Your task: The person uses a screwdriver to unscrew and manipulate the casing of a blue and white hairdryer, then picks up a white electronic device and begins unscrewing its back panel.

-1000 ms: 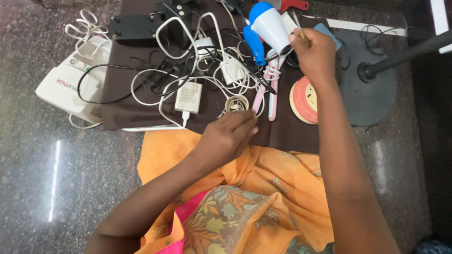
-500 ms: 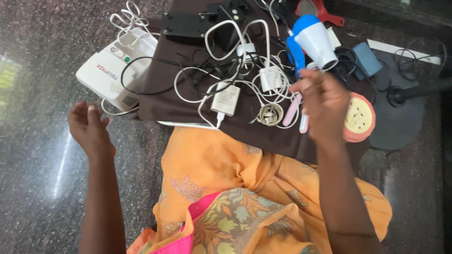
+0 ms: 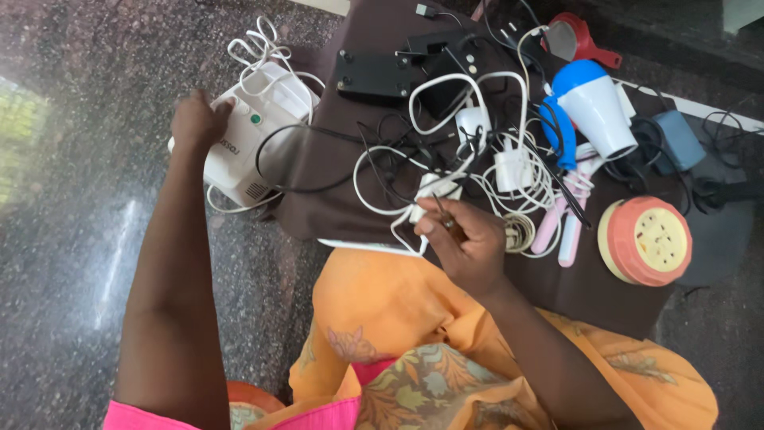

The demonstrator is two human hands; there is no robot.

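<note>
My left hand reaches out to the far left and grips the corner of a white box-shaped machine that has a green button and white tubing coiled on top. My right hand is at the near edge of a dark brown cloth. Its fingers are pinched on the white cable of a white charger, which lies in a tangle of white and black cords. My orange patterned garment fills the space below.
On the cloth lie a blue-and-white hair dryer, a pink hair straightener, an orange round extension socket, a black adapter box and a red item. The dark speckled floor surrounds the cloth.
My left hand has moved from the bare floor at the left up onto the white machine. My right hand has shifted left from the pink straightener to the white charger cable.
</note>
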